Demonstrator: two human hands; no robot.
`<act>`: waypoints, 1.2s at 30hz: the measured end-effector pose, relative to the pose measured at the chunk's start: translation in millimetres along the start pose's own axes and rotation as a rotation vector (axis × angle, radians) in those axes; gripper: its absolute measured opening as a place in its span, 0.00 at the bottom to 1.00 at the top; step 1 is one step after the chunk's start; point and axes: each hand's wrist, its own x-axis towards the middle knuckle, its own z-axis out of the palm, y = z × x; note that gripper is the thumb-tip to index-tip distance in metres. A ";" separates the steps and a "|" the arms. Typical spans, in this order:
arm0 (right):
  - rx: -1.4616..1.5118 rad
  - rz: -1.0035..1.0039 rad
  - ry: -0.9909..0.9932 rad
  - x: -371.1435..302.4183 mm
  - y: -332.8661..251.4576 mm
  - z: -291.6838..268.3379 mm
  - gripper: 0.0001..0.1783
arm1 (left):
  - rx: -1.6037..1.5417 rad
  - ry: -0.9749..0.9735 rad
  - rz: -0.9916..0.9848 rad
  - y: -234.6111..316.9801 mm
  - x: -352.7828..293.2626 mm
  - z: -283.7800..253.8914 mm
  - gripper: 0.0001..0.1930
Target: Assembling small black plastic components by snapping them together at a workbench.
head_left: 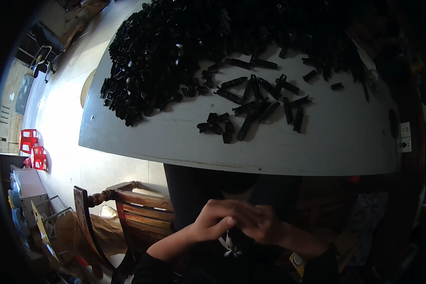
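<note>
The left hand [215, 218] overlaps the right hand [266, 228], short of the table [326, 151]; I cannot tell whether their fingers grip anything. Loose black parts [246, 125] lie beyond, nearer than the pile [151, 61]; lifting outlying ones singly would likely avoid snagging.

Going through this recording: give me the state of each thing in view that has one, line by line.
Left hand: fingers bent, against the right hand.
Right hand: partly covered; whether it holds anything is unclear.
Table: near edge worn.
Black parts pile: heaped.
Loose black parts: scattered, some overlapping.
Wooden chair: finish worn.
Red stools: unstacked.
</note>
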 end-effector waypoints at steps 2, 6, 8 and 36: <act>0.069 0.024 -0.010 -1.9 10.0 1.4 0.28 | 0.280 0.065 0.049 -3.7 13.3 -7.6 0.25; -0.151 0.353 -0.447 8.0 24.5 -21.5 0.36 | 0.839 0.350 0.030 -5.1 20.5 -39.3 0.11; 0.040 0.443 -0.341 25.5 36.2 -38.8 0.27 | 0.991 0.430 0.012 -5.3 39.5 -43.4 0.11; 0.400 0.554 0.134 51.2 24.2 -43.5 0.06 | 0.799 0.301 0.164 28.7 22.9 -22.8 0.08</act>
